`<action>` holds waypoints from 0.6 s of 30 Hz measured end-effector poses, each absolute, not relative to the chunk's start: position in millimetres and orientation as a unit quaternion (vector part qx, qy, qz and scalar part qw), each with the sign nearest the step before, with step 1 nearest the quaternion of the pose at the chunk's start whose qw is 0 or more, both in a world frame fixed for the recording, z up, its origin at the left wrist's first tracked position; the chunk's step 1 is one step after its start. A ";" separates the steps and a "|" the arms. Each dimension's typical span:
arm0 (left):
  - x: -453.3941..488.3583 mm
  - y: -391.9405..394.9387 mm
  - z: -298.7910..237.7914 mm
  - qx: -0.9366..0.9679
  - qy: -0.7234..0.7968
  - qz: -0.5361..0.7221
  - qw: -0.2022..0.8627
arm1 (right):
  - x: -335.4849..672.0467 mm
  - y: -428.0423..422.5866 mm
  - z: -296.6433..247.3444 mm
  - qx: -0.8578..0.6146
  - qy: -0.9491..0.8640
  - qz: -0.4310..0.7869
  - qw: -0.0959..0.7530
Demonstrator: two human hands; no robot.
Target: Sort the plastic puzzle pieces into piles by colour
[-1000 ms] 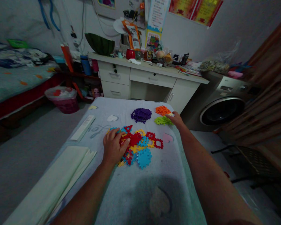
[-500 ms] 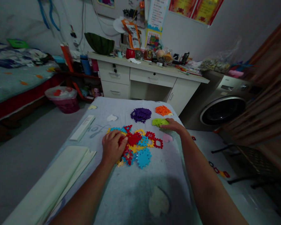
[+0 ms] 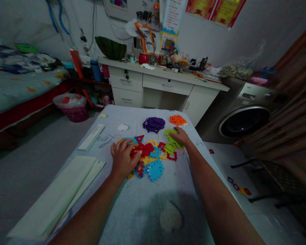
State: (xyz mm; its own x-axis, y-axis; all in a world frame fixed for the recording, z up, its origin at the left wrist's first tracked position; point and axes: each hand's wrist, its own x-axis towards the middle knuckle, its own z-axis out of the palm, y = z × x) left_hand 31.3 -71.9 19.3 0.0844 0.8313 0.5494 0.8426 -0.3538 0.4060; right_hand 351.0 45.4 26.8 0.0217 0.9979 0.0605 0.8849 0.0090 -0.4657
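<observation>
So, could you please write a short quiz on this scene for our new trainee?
1. True or false: the right hand rests on the purple pile.
2. Which sorted pile lies nearest the far right corner of the table? A) purple B) orange C) blue
3. What does the left hand lie on?

Key
1. False: it lies palm down on the green pieces, and the purple pile is untouched.
2. B: the orange pile.
3. The mixed pile of red, yellow and blue pieces.
</observation>
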 end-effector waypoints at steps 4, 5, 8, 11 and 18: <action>47.1 -84.7 36.8 -0.791 -0.525 -0.313 -0.021 | 343.2 40.2 31.7 -0.629 -0.723 0.160 0.238; 51.6 -87.1 40.5 -0.807 -0.513 -0.291 -0.037 | 341.4 38.2 33.3 -0.603 -0.738 0.168 0.254; 63.3 -91.0 47.0 -0.834 -0.493 -0.232 -0.081 | 332.1 29.1 39.6 -0.516 -0.782 0.188 0.293; 69.7 -90.8 46.2 -0.843 -0.495 -0.179 -0.110 | 317.8 14.1 51.3 -0.423 -0.823 0.221 0.310; 64.7 -70.0 42.7 -0.831 -0.522 -0.143 -0.131 | 332.5 -19.2 82.2 -0.460 -0.812 0.239 0.267</action>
State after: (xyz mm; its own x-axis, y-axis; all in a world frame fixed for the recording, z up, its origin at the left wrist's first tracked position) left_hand 64.7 -70.0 42.7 0.4149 0.9041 0.1020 0.8292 -0.4219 0.3666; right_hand 332.5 -19.2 82.2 -0.4332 0.8755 0.2141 0.6202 0.4619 -0.6340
